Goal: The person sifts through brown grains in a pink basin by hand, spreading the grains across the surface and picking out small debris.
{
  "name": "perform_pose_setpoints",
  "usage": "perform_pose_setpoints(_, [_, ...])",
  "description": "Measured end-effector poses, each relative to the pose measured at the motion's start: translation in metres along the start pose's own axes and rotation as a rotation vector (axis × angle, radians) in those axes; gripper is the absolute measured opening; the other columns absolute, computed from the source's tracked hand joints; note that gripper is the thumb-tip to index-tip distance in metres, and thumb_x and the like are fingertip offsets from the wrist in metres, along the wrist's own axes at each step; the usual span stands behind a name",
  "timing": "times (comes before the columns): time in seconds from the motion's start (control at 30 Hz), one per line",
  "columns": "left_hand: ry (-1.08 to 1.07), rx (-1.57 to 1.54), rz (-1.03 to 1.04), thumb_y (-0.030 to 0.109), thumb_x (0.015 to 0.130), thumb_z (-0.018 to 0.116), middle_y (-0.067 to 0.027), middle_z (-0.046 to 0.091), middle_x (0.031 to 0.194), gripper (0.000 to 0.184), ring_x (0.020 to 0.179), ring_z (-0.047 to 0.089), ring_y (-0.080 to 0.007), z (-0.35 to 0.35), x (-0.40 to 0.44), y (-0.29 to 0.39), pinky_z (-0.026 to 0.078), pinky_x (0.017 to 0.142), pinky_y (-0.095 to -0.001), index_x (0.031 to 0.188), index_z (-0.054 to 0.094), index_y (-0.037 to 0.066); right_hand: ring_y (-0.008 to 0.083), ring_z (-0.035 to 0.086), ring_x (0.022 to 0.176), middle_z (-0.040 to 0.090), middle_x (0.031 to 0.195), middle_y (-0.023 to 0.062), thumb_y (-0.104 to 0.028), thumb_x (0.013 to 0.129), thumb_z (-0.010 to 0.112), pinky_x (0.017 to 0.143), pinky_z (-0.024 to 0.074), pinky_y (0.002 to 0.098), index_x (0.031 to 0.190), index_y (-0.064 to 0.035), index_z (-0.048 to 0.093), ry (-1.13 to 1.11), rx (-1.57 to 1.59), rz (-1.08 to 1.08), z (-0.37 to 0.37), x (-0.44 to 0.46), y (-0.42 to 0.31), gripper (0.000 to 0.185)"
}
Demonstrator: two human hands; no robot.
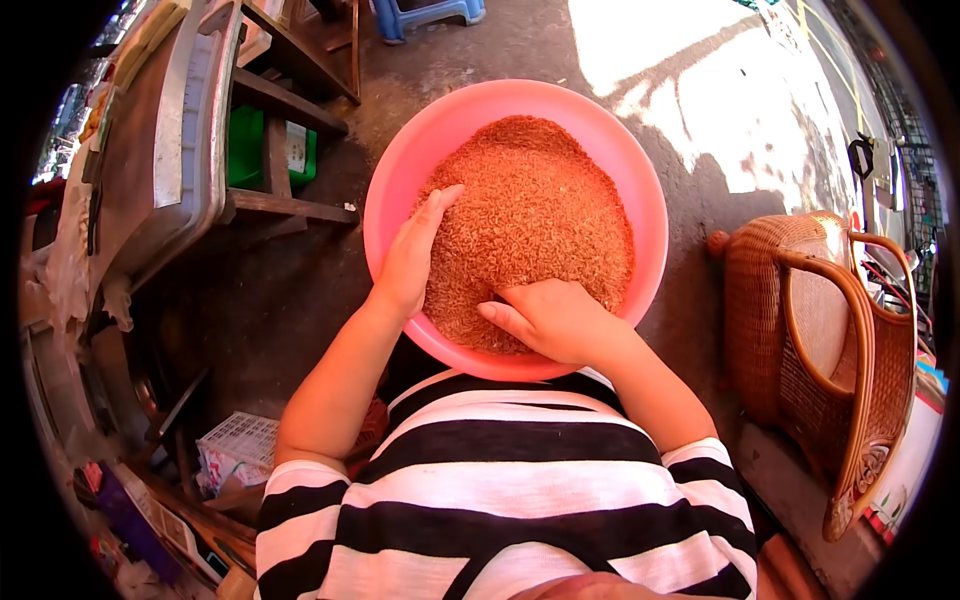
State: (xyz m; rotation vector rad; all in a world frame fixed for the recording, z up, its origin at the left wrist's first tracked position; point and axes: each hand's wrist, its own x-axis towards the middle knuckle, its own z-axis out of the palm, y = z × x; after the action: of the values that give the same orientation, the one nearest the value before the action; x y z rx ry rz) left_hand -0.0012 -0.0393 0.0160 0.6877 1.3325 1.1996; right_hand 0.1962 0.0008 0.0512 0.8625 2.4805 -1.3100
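Observation:
A large pink basin [390, 150] sits in front of my body, filled with loose reddish-brown grain, apparently unhusked rice [540, 220]. My left hand [413, 250] rests along the basin's left inner side, fingers stretched out and held together against the grain. Near the front rim, my right hand [550, 318] reaches into the grain with its thumb showing on top. Its other fingertips are buried or turned under, so whether they grip any grain is hidden.
A wicker chair [800, 330] stands to the right. On the left are a wooden frame [285, 105], a green container [245, 145] and a white plastic basket [240, 440]. A blue stool [430, 15] stands ahead on the concrete floor, with sunlight falling at upper right.

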Motion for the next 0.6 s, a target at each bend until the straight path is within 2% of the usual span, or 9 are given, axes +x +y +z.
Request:
perform_pose_setpoints(0.07, [-0.011,-0.043,-0.002,0.041,0.105,0.033,-0.0144,0.046,0.143,0.057,0.136,0.037,-0.0216,-0.002,0.002,-0.003,0.022,0.115,-0.0335,0.137,0.047,-0.005,0.0415,0.063,0.081,0.064,0.082,0.0237,-0.043,0.097,0.046,0.073,0.0479,0.0510,0.097,-0.0009,0.060,-0.053,-0.023,-0.042,-0.013,-0.002,-0.001,0.044])
perform_pose_setpoints(0.1, [-0.010,-0.069,-0.013,0.041,0.105,0.033,-0.0145,0.046,0.142,0.057,0.136,0.036,-0.0216,0.000,0.001,0.000,0.022,0.115,-0.0335,0.137,0.047,-0.005,0.0409,0.063,0.086,0.065,0.090,0.0236,-0.040,0.097,0.049,0.076,0.0487,0.0492,0.111,0.0007,0.058,-0.063,-0.040,-0.052,-0.021,-0.007,-0.005,0.044])
perform_pose_setpoints(0.2, [0.005,-0.114,-0.020,0.041,0.105,0.034,-0.0147,0.045,0.142,0.058,0.136,0.036,-0.0213,0.002,-0.001,0.004,0.022,0.115,-0.0336,0.136,0.047,-0.005,0.0385,0.063,0.091,0.064,0.093,0.0206,-0.034,0.093,0.055,0.078,0.0499,0.0463,0.108,0.0017,0.060,0.154,0.037,-0.280,-0.022,-0.025,0.001,0.039])
perform_pose_setpoints(0.3, [0.026,-0.106,0.004,0.043,0.104,0.035,-0.0148,0.044,0.143,0.059,0.136,0.035,-0.0210,-0.002,0.002,-0.002,0.022,0.115,-0.0339,0.137,0.046,-0.006,0.0364,0.062,0.097,0.064,0.102,0.0196,-0.028,0.093,0.057,0.082,0.0493,0.0439,0.114,0.0022,0.059,0.113,0.135,-0.261,-0.044,-0.040,-0.001,0.037])
perform_pose_setpoints(0.4, [0.038,-0.128,-0.008,0.045,0.104,0.036,-0.0149,0.043,0.143,0.062,0.136,0.035,-0.0212,-0.002,0.002,-0.001,0.022,0.115,-0.0341,0.137,0.045,-0.006,0.0350,0.062,0.099,0.064,0.104,0.0187,-0.021,0.092,0.059,0.084,0.0490,0.0423,0.112,0.0033,0.059,0.319,0.197,-0.128,-0.059,-0.040,0.002,0.032])
perform_pose_setpoints(0.43, [0.037,-0.127,-0.008,0.045,0.103,0.036,-0.0148,0.043,0.143,0.062,0.136,0.035,-0.0214,-0.002,0.003,-0.001,0.022,0.115,-0.0342,0.137,0.045,-0.006,0.0355,0.058,0.109,0.061,0.114,0.0201,-0.017,0.090,0.061,0.092,0.0465,0.0410,0.116,0.0021,0.057,0.449,0.172,-0.116,-0.057,-0.034,0.009,0.032])
perform_pose_setpoints(0.53, [0.036,-0.131,-0.022,0.045,0.104,0.033,-0.0142,0.044,0.141,0.062,0.135,0.035,-0.0201,0.000,0.004,0.003,0.022,0.114,-0.0334,0.136,0.045,-0.006,0.0379,0.050,0.122,0.056,0.125,0.0214,-0.016,0.091,0.060,0.100,0.0418,0.0405,0.121,-0.0009,0.055,0.799,-0.094,-0.085,-0.038,-0.004,0.035,0.034])
perform_pose_setpoints(0.57, [0.040,-0.133,-0.027,0.045,0.104,0.031,-0.0139,0.045,0.140,0.062,0.135,0.035,-0.0194,0.000,0.004,0.004,0.021,0.114,-0.0329,0.136,0.045,-0.007,0.0387,0.041,0.131,0.049,0.135,0.0211,-0.015,0.090,0.061,0.108,0.0332,0.0461,0.125,-0.0036,0.054,0.711,-0.053,-0.078,-0.031,0.001,0.045,0.038])
perform_pose_setpoints(0.6, [0.046,-0.119,-0.025,0.045,0.104,0.031,-0.0140,0.045,0.140,0.062,0.135,0.035,-0.0195,-0.001,0.004,0.003,0.021,0.114,-0.0329,0.136,0.045,-0.007,0.0381,0.040,0.132,0.049,0.135,0.0205,-0.015,0.089,0.061,0.109,0.0316,0.0481,0.125,-0.0046,0.054,0.702,-0.116,-0.073,-0.027,0.003,0.045,0.038])
